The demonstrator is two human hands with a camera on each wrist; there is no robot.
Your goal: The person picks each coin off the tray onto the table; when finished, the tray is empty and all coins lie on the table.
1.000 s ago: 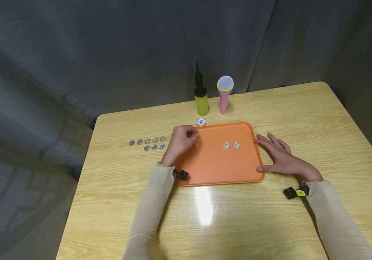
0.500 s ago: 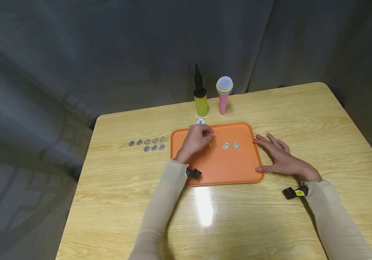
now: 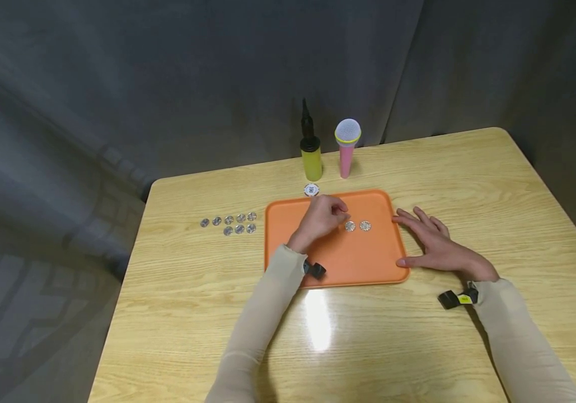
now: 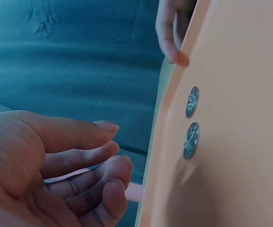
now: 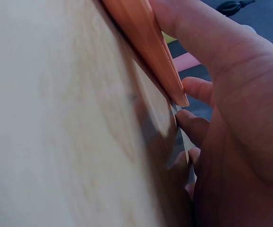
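Note:
On the orange tray [image 3: 358,257] lie two silver coins [image 3: 365,225], side by side. My left hand [image 3: 319,217] hovers over the tray just left of the nearer coin [image 4: 191,140]. In the left wrist view its fingers are loosely bent, the thumb stands apart from them, and nothing shows between them. My right hand [image 3: 431,244] rests at the tray's right edge, thumb and fingers spread, with fingertips touching the rim. In the right wrist view its thumb lies on the orange rim [image 5: 146,42].
Several more silver coins [image 3: 239,229] lie in two rows on the wooden table [image 3: 182,291], left of the tray. Behind the tray are a poker chip [image 3: 311,190], an upright yellow-and-black hand pump [image 3: 312,162] and a pink toy microphone [image 3: 346,159]. Dark curtains hang behind.
My left hand has moved rightward across the tray, from its left edge to beside the two coins. The right hand, the tray and the coins have stayed put.

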